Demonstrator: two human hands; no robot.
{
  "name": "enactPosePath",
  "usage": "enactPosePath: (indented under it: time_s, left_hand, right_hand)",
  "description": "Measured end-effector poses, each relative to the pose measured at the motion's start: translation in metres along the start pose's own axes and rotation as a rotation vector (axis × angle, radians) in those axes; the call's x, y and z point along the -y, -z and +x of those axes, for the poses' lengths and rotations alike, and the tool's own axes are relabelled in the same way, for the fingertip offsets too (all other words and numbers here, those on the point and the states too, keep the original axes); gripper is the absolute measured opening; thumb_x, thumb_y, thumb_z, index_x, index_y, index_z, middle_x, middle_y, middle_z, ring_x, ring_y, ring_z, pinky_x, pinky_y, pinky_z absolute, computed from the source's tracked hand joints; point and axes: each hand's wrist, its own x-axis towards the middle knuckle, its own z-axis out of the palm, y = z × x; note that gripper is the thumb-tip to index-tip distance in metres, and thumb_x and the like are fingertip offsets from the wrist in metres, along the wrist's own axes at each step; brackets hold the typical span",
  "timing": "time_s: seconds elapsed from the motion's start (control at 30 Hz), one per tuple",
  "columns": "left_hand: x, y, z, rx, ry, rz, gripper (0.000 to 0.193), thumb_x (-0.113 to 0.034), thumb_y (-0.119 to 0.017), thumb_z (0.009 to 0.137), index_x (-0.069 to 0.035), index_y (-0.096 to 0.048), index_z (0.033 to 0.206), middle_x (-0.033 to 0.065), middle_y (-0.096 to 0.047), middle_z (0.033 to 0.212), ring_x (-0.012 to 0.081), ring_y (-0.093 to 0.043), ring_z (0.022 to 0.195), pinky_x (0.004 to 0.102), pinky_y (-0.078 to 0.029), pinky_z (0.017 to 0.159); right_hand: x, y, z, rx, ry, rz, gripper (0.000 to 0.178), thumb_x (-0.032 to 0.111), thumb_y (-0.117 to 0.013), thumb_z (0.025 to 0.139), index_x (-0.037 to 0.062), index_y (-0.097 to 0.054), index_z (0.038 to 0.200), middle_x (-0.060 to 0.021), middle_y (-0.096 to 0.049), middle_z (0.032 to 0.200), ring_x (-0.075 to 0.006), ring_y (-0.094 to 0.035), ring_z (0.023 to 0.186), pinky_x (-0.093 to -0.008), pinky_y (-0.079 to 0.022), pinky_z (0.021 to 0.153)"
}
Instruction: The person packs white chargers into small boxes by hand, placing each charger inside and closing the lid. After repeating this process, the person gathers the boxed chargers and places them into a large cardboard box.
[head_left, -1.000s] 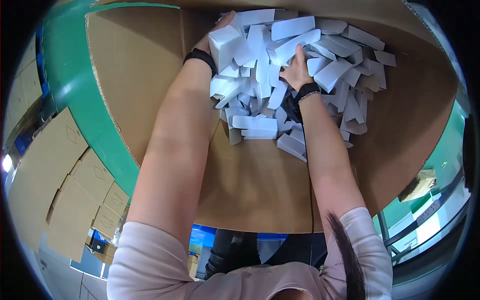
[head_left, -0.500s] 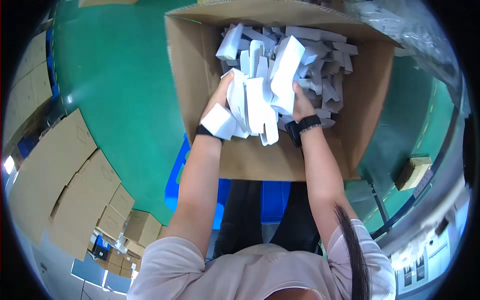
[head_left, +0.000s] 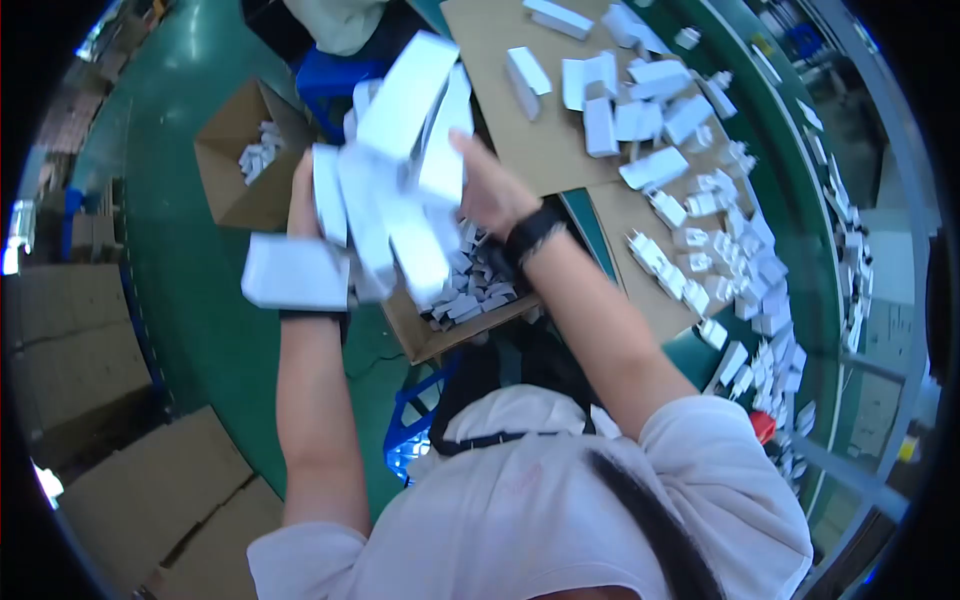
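Observation:
Between my two hands is a loose bundle of white paper boxes (head_left: 405,95), some with open flaps, blurred by motion. My left hand (head_left: 303,200) grips the bundle's left side, and another white box (head_left: 297,272) lies across that wrist. On the right side my right hand (head_left: 492,190) presses against the bundle, its fingers partly hidden. Beneath the bundle stands an open carton (head_left: 425,340) holding many small white boxes. To the right is a green worktable with cardboard sheets (head_left: 500,90) on it, bearing white boxes (head_left: 600,125) and small white plug adapters (head_left: 655,260).
Another open carton (head_left: 220,165) with white pieces stands on the green floor at the left. Beyond the bundle a person (head_left: 340,20) sits by a blue stool (head_left: 335,80). Large cartons (head_left: 190,500) are stacked lower left. A red item (head_left: 762,427) lies on the table.
The bundle has been lifted up out of the large carton, which has left the view. My body has turned, and the worktable and a different carton are now in view.

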Motion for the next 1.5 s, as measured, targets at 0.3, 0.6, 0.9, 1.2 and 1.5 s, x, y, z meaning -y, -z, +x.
enactPosePath:
  time_s: [0.3, 0.6, 0.9, 1.2, 1.5]
  left_hand:
    - [0.075, -0.248, 0.138, 0.665, -0.112, -0.034, 0.034, -0.042, -0.057, 0.080, -0.010, -0.057, 0.094, 0.0036, -0.060, 0.086, 0.0188, -0.056, 0.081, 0.0297, -0.044, 0.076]
    - [0.191, -0.343, 0.298, 0.433, 0.355, 0.129, 0.029, -0.031, -0.060, 0.080, -0.005, -0.057, 0.093, 0.0093, -0.063, 0.084, 0.0251, -0.060, 0.072, 0.0379, -0.048, 0.065]
    - [0.179, -0.284, 0.359, 0.026, -0.487, 0.703, 0.027, -0.023, -0.058, 0.078, 0.001, -0.062, 0.090, 0.0088, -0.063, 0.075, 0.0173, -0.059, 0.071, 0.0306, -0.046, 0.063]
    - [0.168, -0.211, 0.354, -0.293, -0.825, 0.395, 0.027, -0.024, -0.054, 0.082, 0.003, -0.059, 0.079, 0.0095, -0.061, 0.071, 0.0175, -0.058, 0.066, 0.0284, -0.046, 0.061]
    - [0.117, -0.205, 0.252, -0.154, -0.945, 0.681, 0.030, -0.024, -0.059, 0.079, 0.004, -0.058, 0.088, 0.0128, -0.061, 0.086, 0.0213, -0.057, 0.078, 0.0305, -0.044, 0.071]
  right_hand:
    - [0.236, 0.094, -0.138, -0.478, 0.411, -0.279, 0.089, 0.063, -0.056, 0.071, 0.0115, -0.024, 0.136, -0.0155, -0.033, 0.135, -0.0379, -0.028, 0.123, -0.0673, -0.016, 0.093]
    - [0.247, 0.288, -0.165, -0.791, 0.309, -0.290, 0.062, 0.043, -0.069, 0.069, 0.0045, -0.048, 0.112, -0.0121, -0.051, 0.112, -0.0236, -0.050, 0.099, -0.0451, -0.038, 0.088]
    - [0.269, 0.281, -0.220, -1.242, 0.432, -0.945, 0.031, 0.028, -0.067, 0.071, -0.0002, -0.063, 0.082, -0.0047, -0.061, 0.071, -0.0114, -0.053, 0.062, -0.0243, -0.042, 0.058]
    - [0.231, 0.196, -0.308, -1.206, 0.740, -0.504, 0.030, 0.016, -0.057, 0.085, -0.0061, -0.056, 0.105, -0.0142, -0.059, 0.105, -0.0219, -0.058, 0.098, -0.0302, -0.047, 0.080]
    - [0.181, 0.133, -0.383, -1.405, 0.772, -0.669, 0.029, 0.010, -0.048, 0.089, -0.0069, -0.050, 0.112, -0.0161, -0.056, 0.110, -0.0256, -0.057, 0.100, -0.0337, -0.048, 0.083]
